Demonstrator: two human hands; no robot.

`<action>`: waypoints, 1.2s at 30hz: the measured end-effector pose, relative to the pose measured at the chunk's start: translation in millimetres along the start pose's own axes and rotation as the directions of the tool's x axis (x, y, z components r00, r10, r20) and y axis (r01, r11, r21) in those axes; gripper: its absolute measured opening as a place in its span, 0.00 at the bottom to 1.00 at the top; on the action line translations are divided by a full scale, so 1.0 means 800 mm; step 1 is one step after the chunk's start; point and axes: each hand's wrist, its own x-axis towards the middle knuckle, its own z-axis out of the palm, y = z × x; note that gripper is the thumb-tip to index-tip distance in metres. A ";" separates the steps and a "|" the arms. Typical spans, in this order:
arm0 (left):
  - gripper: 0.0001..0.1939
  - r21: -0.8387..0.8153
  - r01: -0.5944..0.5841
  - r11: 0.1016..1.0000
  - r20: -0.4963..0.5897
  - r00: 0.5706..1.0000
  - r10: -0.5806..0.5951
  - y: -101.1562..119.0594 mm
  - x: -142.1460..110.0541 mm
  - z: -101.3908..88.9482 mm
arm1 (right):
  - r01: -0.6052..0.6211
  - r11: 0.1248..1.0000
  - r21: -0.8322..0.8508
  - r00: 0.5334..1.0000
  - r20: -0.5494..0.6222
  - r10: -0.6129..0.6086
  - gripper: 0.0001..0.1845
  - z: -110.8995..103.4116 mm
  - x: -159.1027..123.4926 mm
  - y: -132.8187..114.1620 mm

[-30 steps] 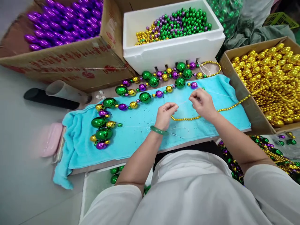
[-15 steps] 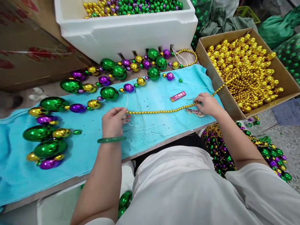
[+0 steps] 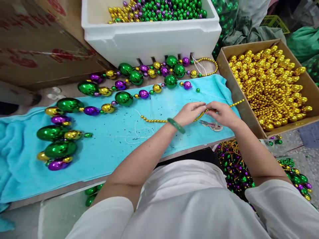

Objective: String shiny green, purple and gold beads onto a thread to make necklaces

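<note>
A gold bead strand [image 3: 156,120] runs across the blue towel, under my left wrist and through both hands towards the cardboard box. My left hand [image 3: 190,112], above a green bangle [image 3: 176,125], is closed on the strand, its fingertips meeting those of the right. My right hand [image 3: 220,113] pinches the same strand; the exact grip points are hidden behind the fingers. Just below the hands lies a small metal cutting tool [image 3: 211,125]. White thread [image 3: 134,139] lies loosely coiled on the towel, near the strand's left end.
Large green, purple and gold beads [image 3: 124,98] form a long garland on the towel [image 3: 104,159]. Behind stands a white foam box [image 3: 152,39] of small beads. At right, a cardboard box [image 3: 228,78] holds gold strands. More beads [image 3: 234,166] sit below the table edge.
My left hand has let go of the strand's left end and moved right, beside my right hand. The strand's left end now lies on the towel. The pink packet is now covered.
</note>
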 end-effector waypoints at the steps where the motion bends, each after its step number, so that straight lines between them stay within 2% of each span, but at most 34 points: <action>1: 0.08 -0.072 0.053 0.996 0.076 0.996 -0.047 -0.002 0.010 0.004 | 0.013 1.000 -0.005 1.000 0.001 -0.013 0.07 -0.001 0.002 -0.002; 4: 0.15 -0.105 0.168 0.980 0.199 0.969 -0.144 -0.006 0.024 0.002 | -0.025 0.997 -0.068 1.000 0.004 0.025 0.08 -0.005 0.006 -0.007; 7: 0.16 -0.083 0.208 0.975 0.205 0.961 -0.188 -0.006 0.022 -0.005 | -0.058 0.993 -0.104 0.998 0.005 0.059 0.11 -0.010 0.005 -0.009; 11: 0.08 -0.069 0.278 0.958 0.195 0.946 -0.260 0.000 0.014 -0.016 | -0.077 0.995 -0.057 0.997 -0.036 0.075 0.09 -0.019 0.003 -0.005; 15: 0.05 -0.053 0.333 0.941 0.169 0.932 -0.320 0.010 0.004 -0.029 | -0.184 0.983 -0.026 0.973 -0.147 0.178 0.10 -0.019 0.004 0.001; 18: 0.05 -0.013 0.343 0.939 0.162 0.928 -0.336 0.016 -0.005 -0.038 | -0.240 0.971 -0.005 0.964 -0.123 0.238 0.09 -0.012 0.005 0.007; 20: 0.06 0.019 0.370 0.929 0.129 0.920 -0.369 0.017 -0.011 -0.048 | -0.273 0.961 0.032 0.942 -0.193 0.274 0.09 -0.010 0.004 0.017; 23: 0.10 0.039 0.436 0.899 0.083 0.895 -0.438 0.011 -0.019 -0.068 | -0.352 0.932 0.090 0.858 -0.366 0.360 0.10 -0.017 -0.002 0.038; 26: 0.10 0.021 0.471 0.882 0.104 0.876 -0.471 0.003 -0.028 -0.085 | -0.460 0.887 0.033 0.818 -0.372 0.439 0.11 -0.025 -0.010 0.055; 29: 0.11 -0.021 0.470 0.883 0.149 0.874 -0.462 -0.001 -0.033 -0.088 | -0.529 0.831 -0.171 0.833 -0.290 0.471 0.10 -0.023 -0.013 0.053; 32: 0.13 -0.089 0.459 0.884 0.216 0.875 -0.433 -0.003 -0.034 -0.080 | -0.480 0.812 -0.333 0.874 -0.267 0.407 0.07 -0.010 -0.006 0.029; 34: 0.14 -0.121 0.446 0.887 0.248 0.879 -0.408 -0.004 -0.033 -0.074 | -0.396 0.878 -0.271 0.903 -0.290 0.318 0.08 0.003 0.002 0.004; 36: 0.14 -0.148 0.425 0.893 0.251 0.890 -0.382 -0.004 -0.031 -0.069 | -0.284 0.958 -0.032 0.933 -0.241 0.269 0.12 0.019 0.011 -0.022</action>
